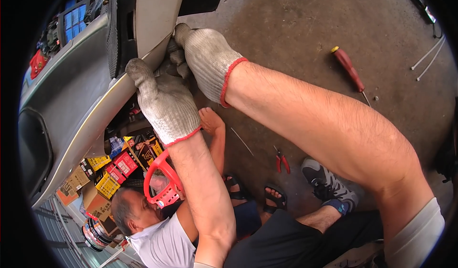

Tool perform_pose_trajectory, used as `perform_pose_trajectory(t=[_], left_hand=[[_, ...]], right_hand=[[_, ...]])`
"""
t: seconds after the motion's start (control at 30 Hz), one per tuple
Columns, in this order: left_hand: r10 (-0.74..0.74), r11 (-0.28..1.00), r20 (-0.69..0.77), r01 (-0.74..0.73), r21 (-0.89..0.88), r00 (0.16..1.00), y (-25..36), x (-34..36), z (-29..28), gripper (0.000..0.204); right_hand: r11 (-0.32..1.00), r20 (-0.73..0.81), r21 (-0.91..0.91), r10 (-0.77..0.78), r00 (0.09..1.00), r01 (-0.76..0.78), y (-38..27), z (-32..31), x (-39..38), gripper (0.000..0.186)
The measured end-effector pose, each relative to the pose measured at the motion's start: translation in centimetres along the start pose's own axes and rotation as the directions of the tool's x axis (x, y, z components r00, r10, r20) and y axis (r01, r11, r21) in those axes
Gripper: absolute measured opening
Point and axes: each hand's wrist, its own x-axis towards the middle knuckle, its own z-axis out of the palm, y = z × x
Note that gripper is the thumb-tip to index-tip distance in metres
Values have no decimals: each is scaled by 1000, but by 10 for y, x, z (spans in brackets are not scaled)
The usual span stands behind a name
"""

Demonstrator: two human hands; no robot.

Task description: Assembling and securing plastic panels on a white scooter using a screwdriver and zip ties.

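Observation:
Two grey knit work gloves with red cuffs cover my hands. My left hand [164,101] is closed round the edge of a pale, curved vehicle panel [90,125] that looks like a bumper. Its thumb lies on the outer face, and the fingers are tucked behind. Just up and to the right, my right hand [207,60] grips the same panel's edge, thumb against the pale face and fingers curled under. The panel's underside behind my fingers is dark and mostly hidden.
A co-worker [162,234] crouches at lower left, one bare hand [211,121] raised below my gloves, beside a red plastic basket [164,180]. On the floor lie a screwdriver [350,70], red-handled pliers [282,162], a thin rod [242,141] and cable ties [429,58]. Boxes [107,184] are stacked left.

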Motion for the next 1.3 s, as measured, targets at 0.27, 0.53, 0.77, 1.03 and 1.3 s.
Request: perform_pose_trajectory(t=[0.27, 0.53, 0.77, 1.03, 1.3], left_hand=[[0, 1000, -6, 0, -11, 1000, 1, 0, 1, 58], [-8, 1000, 79, 8, 4, 997, 2, 2, -8, 59], [19, 998, 77, -23, 53, 997, 0, 3, -10, 68], [-7, 1000, 23, 7, 14, 1000, 2, 1, -4, 60], [25, 998, 69, -29, 48, 997, 1, -1, -2, 62]], right_hand=[[1000, 20, 5, -6, 1000, 6, -1, -5, 1, 30], [991, 120, 2, -134, 984, 135, 6, -16, 0, 26], [988, 78, -1, -156, 985, 156, 7, -13, -3, 25], [996, 30, -12, -91, 995, 92, 5, -6, -1, 22], [999, 57, -2, -53, 997, 53, 7, -9, 6, 25]])
